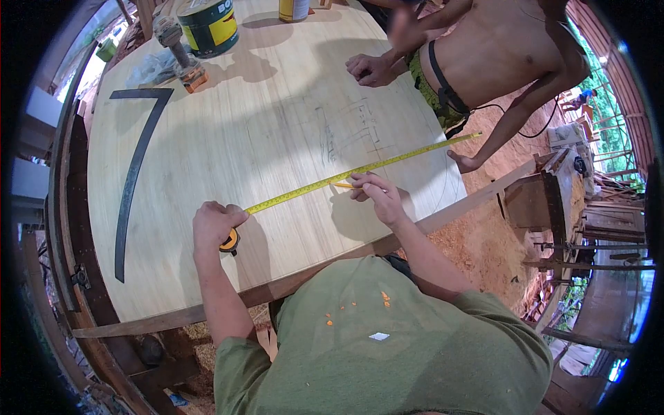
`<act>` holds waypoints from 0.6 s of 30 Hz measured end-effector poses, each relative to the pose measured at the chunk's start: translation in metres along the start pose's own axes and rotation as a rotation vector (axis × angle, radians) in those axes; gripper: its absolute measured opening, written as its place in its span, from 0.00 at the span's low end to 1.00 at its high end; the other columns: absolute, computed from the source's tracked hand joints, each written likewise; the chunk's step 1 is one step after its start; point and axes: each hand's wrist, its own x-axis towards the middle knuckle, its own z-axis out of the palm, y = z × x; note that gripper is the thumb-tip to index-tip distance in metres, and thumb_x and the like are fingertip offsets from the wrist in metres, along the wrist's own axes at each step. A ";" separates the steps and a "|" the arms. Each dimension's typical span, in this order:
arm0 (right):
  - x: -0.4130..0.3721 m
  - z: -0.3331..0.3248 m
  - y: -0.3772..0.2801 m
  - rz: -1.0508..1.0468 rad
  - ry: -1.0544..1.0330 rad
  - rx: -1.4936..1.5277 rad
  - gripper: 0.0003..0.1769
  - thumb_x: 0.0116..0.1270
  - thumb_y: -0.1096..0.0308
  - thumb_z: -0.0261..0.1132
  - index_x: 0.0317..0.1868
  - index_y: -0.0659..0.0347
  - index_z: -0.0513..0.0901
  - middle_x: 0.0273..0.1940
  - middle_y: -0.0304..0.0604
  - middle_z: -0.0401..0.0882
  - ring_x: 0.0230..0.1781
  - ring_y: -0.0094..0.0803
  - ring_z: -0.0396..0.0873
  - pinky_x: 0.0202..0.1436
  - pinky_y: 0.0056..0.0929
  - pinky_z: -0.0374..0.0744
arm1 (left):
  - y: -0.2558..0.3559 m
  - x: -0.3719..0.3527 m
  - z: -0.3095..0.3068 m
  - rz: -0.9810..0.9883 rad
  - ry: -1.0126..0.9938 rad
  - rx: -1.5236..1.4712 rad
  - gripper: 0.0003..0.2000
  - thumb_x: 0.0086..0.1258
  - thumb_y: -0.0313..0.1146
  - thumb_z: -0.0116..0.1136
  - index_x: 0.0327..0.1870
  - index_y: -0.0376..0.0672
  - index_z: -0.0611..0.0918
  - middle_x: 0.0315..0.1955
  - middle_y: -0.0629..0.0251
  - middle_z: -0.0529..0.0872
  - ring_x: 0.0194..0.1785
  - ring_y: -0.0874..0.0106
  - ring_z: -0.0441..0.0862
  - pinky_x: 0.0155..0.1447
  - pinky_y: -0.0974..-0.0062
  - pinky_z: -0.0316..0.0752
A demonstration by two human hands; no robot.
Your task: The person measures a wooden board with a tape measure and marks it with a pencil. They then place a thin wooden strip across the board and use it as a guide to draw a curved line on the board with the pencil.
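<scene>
Head view. Containers: green-and-yellow tub [208,28] upright at the far left of the pale board [277,159]; contents not readable from this angle. Yellow can [294,8], far middle, cut off by the frame's top; contents cannot be told. Clear plastic bag [151,68] lies crumpled left of the orange-and-grey power tool [183,57], which is near the tub.

Left hand [218,225]: fingers closed over the tape measure [230,240] at the near middle, gripping it. Yellow blade [297,194] runs out to the right, over the board, past its right edge. Right hand [379,196]: partly curled, pencil [346,185] pinched between fingers, tip just beside the blade.

Edges: wooden strip [166,318] along the near side; curved pencil line near the right edge. Dark angled square [142,145] lies near the left edge, with a broad stretch of wood between it and the left hand. Co-worker's one hand [371,70] rests at the far right; the other hand [463,162] is at the right edge, near the blade's end.
</scene>
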 end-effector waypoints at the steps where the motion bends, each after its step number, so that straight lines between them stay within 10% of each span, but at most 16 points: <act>1: 0.000 0.000 0.000 0.007 -0.002 0.005 0.15 0.77 0.69 0.55 0.50 0.71 0.85 0.49 0.49 0.82 0.45 0.31 0.85 0.50 0.26 0.80 | 0.000 0.000 0.000 0.000 0.000 -0.001 0.29 0.47 0.50 0.81 0.35 0.28 0.86 0.31 0.47 0.89 0.35 0.58 0.89 0.44 0.63 0.83; 18: 0.002 0.002 -0.003 0.008 -0.028 -0.040 0.15 0.79 0.67 0.56 0.51 0.68 0.85 0.47 0.50 0.86 0.53 0.35 0.85 0.54 0.29 0.82 | -0.007 0.001 0.008 0.047 0.098 -0.024 0.30 0.47 0.50 0.83 0.32 0.27 0.84 0.28 0.48 0.88 0.33 0.57 0.88 0.41 0.62 0.82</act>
